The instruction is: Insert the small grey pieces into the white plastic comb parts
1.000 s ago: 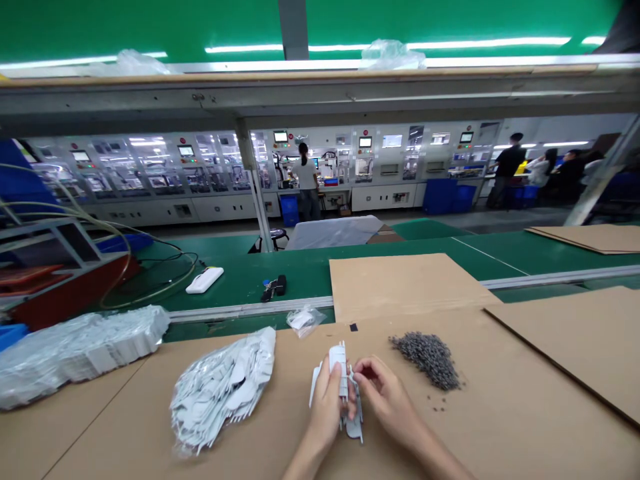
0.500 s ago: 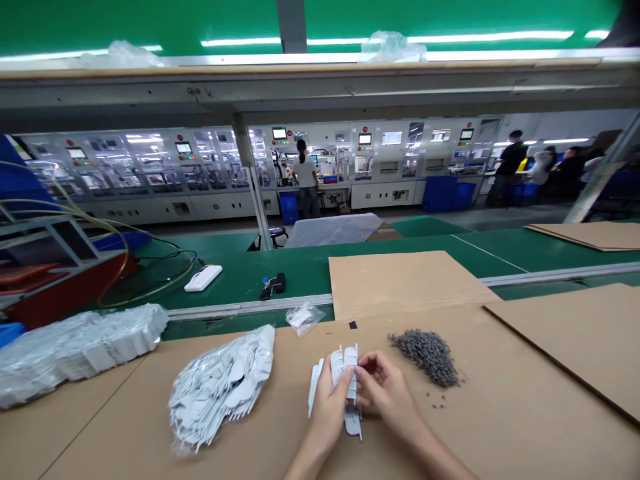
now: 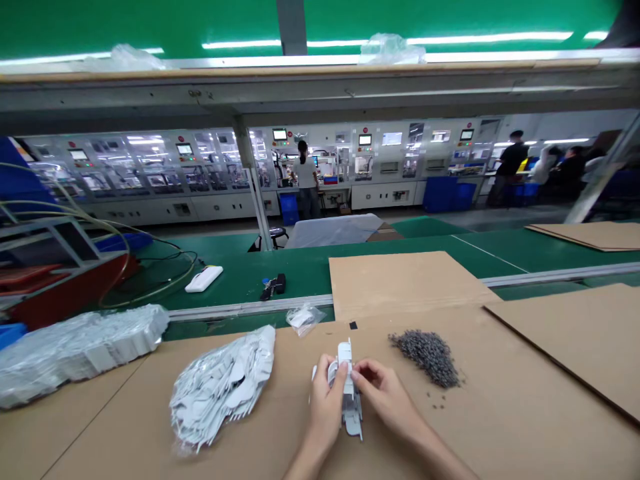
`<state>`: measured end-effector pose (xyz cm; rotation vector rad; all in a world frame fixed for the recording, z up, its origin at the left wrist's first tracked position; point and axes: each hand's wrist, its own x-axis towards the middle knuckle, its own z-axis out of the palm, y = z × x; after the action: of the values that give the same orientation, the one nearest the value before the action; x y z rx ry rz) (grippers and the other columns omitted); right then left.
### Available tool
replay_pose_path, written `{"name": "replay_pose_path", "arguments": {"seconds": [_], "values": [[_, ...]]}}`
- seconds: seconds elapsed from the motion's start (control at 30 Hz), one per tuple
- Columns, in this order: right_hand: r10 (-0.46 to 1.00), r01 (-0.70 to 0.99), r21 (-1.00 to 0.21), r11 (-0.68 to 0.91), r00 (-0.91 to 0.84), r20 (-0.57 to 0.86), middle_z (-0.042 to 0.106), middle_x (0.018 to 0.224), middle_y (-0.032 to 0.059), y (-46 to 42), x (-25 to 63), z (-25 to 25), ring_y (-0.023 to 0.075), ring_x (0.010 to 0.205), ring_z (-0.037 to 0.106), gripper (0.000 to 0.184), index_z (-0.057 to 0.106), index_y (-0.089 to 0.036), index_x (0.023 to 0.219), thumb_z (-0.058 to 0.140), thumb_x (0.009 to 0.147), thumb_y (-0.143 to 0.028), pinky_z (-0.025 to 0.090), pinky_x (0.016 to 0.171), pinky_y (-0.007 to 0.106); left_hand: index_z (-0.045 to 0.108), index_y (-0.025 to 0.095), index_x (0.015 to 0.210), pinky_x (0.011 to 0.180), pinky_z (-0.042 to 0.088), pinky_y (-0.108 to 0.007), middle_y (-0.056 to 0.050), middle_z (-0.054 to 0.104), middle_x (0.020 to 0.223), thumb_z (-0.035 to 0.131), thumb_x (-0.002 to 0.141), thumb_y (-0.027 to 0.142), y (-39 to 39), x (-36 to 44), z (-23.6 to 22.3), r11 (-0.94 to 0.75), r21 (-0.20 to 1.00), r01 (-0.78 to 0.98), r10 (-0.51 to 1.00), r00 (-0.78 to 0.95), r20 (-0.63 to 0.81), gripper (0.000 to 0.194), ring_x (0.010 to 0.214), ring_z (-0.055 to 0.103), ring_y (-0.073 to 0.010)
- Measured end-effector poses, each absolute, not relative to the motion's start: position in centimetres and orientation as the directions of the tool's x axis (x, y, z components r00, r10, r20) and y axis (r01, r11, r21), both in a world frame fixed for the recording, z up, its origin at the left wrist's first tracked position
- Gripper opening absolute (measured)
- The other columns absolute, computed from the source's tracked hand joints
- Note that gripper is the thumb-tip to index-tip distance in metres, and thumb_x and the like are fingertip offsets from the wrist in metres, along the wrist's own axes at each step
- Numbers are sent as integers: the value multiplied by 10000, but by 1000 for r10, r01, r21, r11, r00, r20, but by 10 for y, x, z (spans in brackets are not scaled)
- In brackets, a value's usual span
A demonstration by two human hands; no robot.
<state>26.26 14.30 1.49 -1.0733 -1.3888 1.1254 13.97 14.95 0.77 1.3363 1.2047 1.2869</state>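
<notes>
Pale plastic fills the left hand [image 3: 327, 400]: its thumb presses a thin piece [image 3: 345, 351] against the fingers, tip toward twelve o'clock, probably to steady the edge facing the right hand [image 3: 387, 392]. That right hand is narrowed, thumb and fingertips drawn together at the piece's three o'clock edge (whether a small bit is pinched there, I cannot tell). Another pale part [image 3: 354, 427] shows at six o'clock. From the held piece, the pile of grey bits [image 3: 427, 358] lies at two o'clock and the bag of pale parts [image 3: 220, 387] at nine, each presumably sited for the nearer hand's reach. Cardboard [image 3: 500, 413] spreads beneath both.
</notes>
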Motion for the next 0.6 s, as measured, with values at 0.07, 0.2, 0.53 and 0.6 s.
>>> {"name": "replay_pose_path", "arguments": {"seconds": [0.07, 0.2, 0.53, 0.6], "values": [[989, -12, -992, 126, -80, 127, 587, 701, 31, 146, 264, 10, 160, 663, 520, 226, 577, -141, 746, 555, 730, -365, 413, 621, 266, 395, 184, 648, 489, 348, -174, 55, 387, 565, 468, 746, 469, 149, 139, 9, -127, 989, 73, 992, 16, 126, 310, 504, 379, -91], [981, -239, -969, -66, -194, -19, 559, 646, 7, 148, 271, 5, 125, 614, 509, 197, 560, -140, 706, 624, 684, -326, 405, 603, 247, 382, 184, 650, 508, 338, -181, 54, 374, 574, 455, 769, 436, 148, 137, 8, -138, 989, 54, 985, 109, 131, 288, 519, 365, -93], [902, -394, -858, -329, -399, -163, 580, 655, 4, 143, 276, 14, 79, 560, 525, 184, 554, -136, 695, 673, 644, -267, 405, 583, 212, 389, 180, 647, 514, 323, -175, 52, 386, 580, 471, 767, 406, 148, 135, 10, -152, 985, 76, 983, 118, 143, 270, 528, 365, -90], [900, -374, -867, -328, -403, -166, 579, 646, 1, 143, 276, 15, 80, 561, 527, 185, 554, -138, 693, 671, 643, -272, 409, 588, 219, 390, 179, 642, 505, 319, -172, 52, 387, 577, 480, 760, 406, 149, 134, 11, -152, 985, 81, 984, 107, 143, 271, 520, 362, -88]]}}
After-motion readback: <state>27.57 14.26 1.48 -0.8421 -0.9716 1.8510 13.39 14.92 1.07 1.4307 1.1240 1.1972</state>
